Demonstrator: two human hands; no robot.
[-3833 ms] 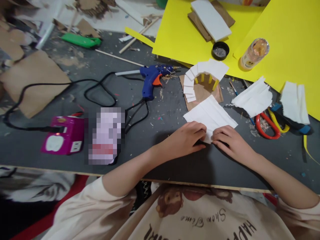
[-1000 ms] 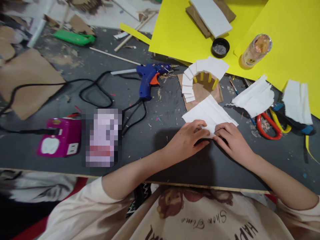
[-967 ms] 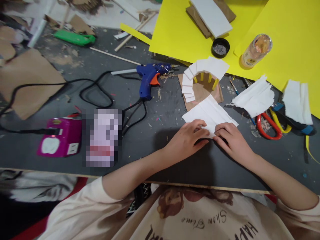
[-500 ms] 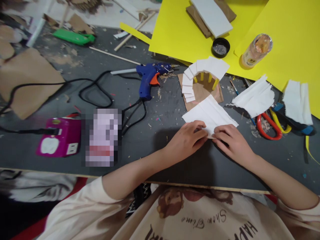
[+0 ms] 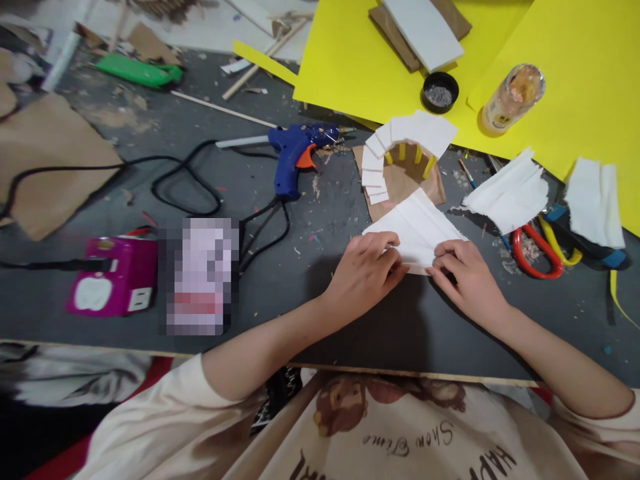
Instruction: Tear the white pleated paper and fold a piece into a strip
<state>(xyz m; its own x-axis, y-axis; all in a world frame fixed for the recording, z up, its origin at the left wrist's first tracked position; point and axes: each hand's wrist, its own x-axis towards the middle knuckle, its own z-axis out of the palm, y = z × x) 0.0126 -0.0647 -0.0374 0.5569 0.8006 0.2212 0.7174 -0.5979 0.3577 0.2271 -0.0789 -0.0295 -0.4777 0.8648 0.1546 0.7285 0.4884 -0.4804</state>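
A white sheet of tissue-like paper [image 5: 417, 223] lies on the dark table in front of me, its near edge folded into a narrow strip. My left hand [image 5: 367, 267] has its fingers curled and pinches the left part of that edge. On the right part, my right hand [image 5: 463, 273] pinches the same edge between thumb and fingers. Just beyond the paper stands a small curved model with white stepped pieces [image 5: 377, 157] and short yellow posts on a brown cardboard base [image 5: 440, 190]. The paper's far corner overlaps this base or lies against it; I cannot tell which.
Left of the model lie a blue glue gun [image 5: 290, 160], a black cord [image 5: 155, 190], a magenta box [image 5: 113, 277] and a blurred-out object [image 5: 205, 273]. At right are crumpled white paper [image 5: 510, 190], red-handled scissors [image 5: 535, 257] and an open jar [image 5: 513, 100] on yellow sheets [image 5: 580, 87].
My hands have moved apart along the paper's near edge, the left one leftward and the right one slightly rightward. More of the folded strip shows between them. The camera view has shifted slightly.
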